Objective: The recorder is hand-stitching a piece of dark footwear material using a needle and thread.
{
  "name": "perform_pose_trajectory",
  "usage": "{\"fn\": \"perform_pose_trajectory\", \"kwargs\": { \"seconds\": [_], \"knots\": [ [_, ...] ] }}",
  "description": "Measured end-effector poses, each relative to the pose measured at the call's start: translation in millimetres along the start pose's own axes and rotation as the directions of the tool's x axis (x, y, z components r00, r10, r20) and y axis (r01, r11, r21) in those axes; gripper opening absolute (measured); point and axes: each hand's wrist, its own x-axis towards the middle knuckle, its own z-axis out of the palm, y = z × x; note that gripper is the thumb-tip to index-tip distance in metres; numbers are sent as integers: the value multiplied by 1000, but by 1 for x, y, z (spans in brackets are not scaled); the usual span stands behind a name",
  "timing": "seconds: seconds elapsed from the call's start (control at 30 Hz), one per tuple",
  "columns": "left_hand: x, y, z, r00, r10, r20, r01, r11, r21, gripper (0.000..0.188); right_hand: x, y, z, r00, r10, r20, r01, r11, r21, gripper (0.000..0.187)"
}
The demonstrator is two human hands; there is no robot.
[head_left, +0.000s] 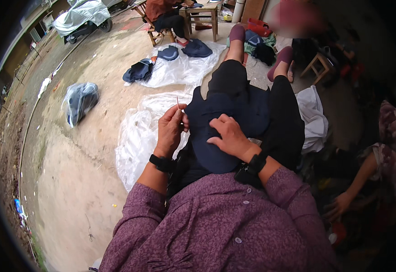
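Note:
A dark navy cloth piece [213,156] with a rounded near end and jagged far edges lies across my lap. My left hand [173,127] is at its left edge, fingers closed in a pinch. From that pinch a thin pale stick [177,102] points upward. My right hand [230,136] rests on top of the cloth, index finger and thumb apart and the other fingers bent. What lies under its palm is hidden. Both wrists wear black bands.
Clear plastic sheeting [136,136] spreads on the concrete at left, with several dark cloth pieces [168,53] farther off. A bagged bundle [81,102] sits far left. One person sits by a wooden table [201,11]; another person's hand [341,206] shows at right, near a white cloth [312,118].

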Motion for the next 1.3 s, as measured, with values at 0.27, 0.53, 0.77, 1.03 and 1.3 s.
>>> {"fn": "perform_pose_trajectory", "kwargs": {
  "seconds": [0.27,0.53,0.77,1.03,1.3],
  "knots": [
    [9,-11,-17,961,191,-200,-125,945,303,20,-2,7,12,986,145,86,-149,988,42,43],
    [14,-16,-41,954,296,-51,-241,855,458,42,-1,8,13,972,227,62,-234,963,136,39],
    [4,12,-27,895,323,308,-426,408,808,27,1,4,10,969,227,102,-238,965,112,42],
    [-5,21,-9,876,113,468,-476,345,809,17,3,4,11,964,243,106,-255,961,109,43],
    [-1,21,-7,862,40,506,-492,312,813,14,1,4,14,975,216,44,-218,975,38,45]
  ]
}}
